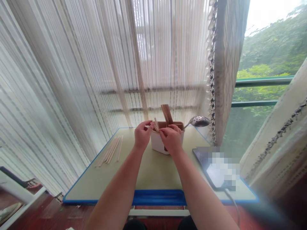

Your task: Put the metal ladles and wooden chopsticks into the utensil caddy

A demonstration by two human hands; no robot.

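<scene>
Pale chopsticks [156,124]: centre of frame, at rim of white holder [157,143] | long axis: steep, tilted toward upper left | between fingertips, neither side clearly nearer | left hand [143,134], right hand [172,137]: close together, both pinched on chopsticks

a blue-edged table [155,175] fills the lower middle. sticks [110,151] lie left of centre, a white container [157,144] stands centre, a tablet [216,169] lower right.
</scene>
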